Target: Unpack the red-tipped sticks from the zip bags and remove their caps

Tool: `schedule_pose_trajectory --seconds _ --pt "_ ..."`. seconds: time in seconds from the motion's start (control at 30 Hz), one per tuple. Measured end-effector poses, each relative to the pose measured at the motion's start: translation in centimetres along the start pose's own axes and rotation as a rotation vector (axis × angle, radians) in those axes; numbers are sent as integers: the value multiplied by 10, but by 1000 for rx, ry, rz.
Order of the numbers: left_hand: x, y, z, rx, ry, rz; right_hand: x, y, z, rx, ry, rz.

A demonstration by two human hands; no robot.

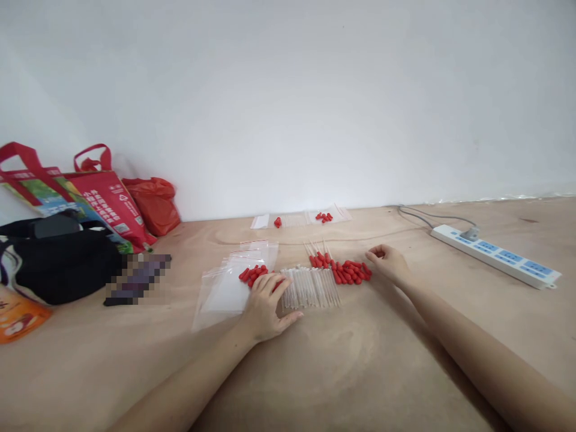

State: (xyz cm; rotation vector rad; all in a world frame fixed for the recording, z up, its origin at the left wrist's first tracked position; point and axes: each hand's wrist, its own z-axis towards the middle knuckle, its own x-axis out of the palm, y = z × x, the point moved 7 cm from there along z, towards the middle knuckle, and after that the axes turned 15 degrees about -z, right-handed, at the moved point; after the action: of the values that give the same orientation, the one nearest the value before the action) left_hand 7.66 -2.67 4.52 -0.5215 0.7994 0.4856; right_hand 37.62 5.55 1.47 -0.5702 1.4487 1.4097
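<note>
A row of thin clear plastic tubes (pixel 310 288) lies on the wooden table in front of me. My left hand (pixel 269 306) rests at its left end, thumb and fingers apart, partly covering a small pile of red caps (pixel 253 275). To the right of the row lies a larger heap of red caps (pixel 353 272). Several thin pale sticks with red ends (pixel 320 257) lie behind the row. Just right of the heap is my right hand (pixel 387 261), its fingers curled and the thumb against the forefinger. Whatever may be between those fingertips is too small to make out.
Clear zip bags with white sheets (pixel 225 288) lie at left. Another bag with red caps (pixel 327 217) lies by the wall. A power strip (pixel 495 255) stands at right. Red shopping bags (pixel 110 201), a black bag (pixel 67 258) and an orange packet (pixel 20 315) fill the left.
</note>
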Motion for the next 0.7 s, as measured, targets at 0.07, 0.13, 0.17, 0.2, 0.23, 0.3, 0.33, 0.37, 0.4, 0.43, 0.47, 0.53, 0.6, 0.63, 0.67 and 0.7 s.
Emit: schedule_pose_trajectory --seconds 0.07,0.13,0.17,0.2,0.23,0.3,0.33,0.37,0.4,0.43,0.47,0.53,0.6,0.63,0.67,0.7 --pt "0 2 -1 -15 -3 19 -2 20 2 -54 8 -40" --pt "0 4 0 -32 2 45 1 45 3 -123 46 -77" --pt "0 5 1 -41 2 58 4 58 3 -155 70 -96" --pt "0 7 2 -50 0 70 7 70 2 -184 96 -117" --pt "0 8 2 -57 -1 82 11 81 2 -204 123 -139" --pt "-2 13 2 -66 3 101 21 100 2 -227 174 -185" --pt "-3 15 2 -66 10 108 25 107 2 -231 196 -210" --pt "-3 17 2 -66 17 112 30 113 3 -231 216 -234" --pt "-4 19 1 -66 23 114 34 117 3 -228 233 -258" --pt "-5 21 1 -66 29 115 37 120 4 -224 249 -280" --pt "-6 23 1 -65 35 115 40 122 5 -218 263 -301" --pt "-7 27 0 -67 42 117 44 124 5 -208 287 -331" --pt "-8 30 0 -81 43 123 46 124 6 -199 301 -348" --pt "-9 31 -1 -89 42 124 46 124 6 -195 302 -352" --pt "-9 32 -1 -95 43 124 45 124 6 -192 299 -355" --pt "-9 33 -2 -97 47 121 43 124 6 -190 291 -356"
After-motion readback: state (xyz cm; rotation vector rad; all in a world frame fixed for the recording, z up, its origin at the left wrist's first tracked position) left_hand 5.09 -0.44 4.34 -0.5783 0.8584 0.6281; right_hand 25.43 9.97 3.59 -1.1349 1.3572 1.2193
